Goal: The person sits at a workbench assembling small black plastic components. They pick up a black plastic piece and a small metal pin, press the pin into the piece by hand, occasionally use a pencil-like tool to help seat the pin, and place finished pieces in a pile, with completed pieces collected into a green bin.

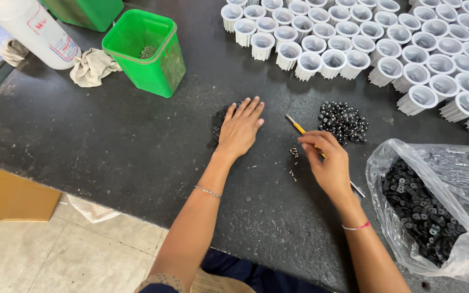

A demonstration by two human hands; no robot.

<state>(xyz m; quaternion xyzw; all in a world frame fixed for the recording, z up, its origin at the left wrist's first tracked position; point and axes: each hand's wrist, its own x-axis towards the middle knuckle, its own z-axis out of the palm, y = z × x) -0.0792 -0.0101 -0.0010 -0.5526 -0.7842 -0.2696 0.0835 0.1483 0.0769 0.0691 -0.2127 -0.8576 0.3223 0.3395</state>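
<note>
My left hand (240, 129) lies flat, palm down, fingers together, on the dark table (109, 141), covering part of a small heap of black parts (219, 123). My right hand (327, 163) grips a thin yellow-handled tool (298, 127) that lies slanted across the table, its metal end sticking out past my wrist. A few tiny screws (294, 154) lie just left of my right fingers. A pile of shiny black round pieces (343, 122) sits just beyond my right hand.
Several white ribbed cups (386, 49) stand in rows at the back right. A clear plastic bag of black parts (430, 209) lies at right. A green bin (145, 51), a white bottle (33, 30) and a rag (90, 66) stand at back left.
</note>
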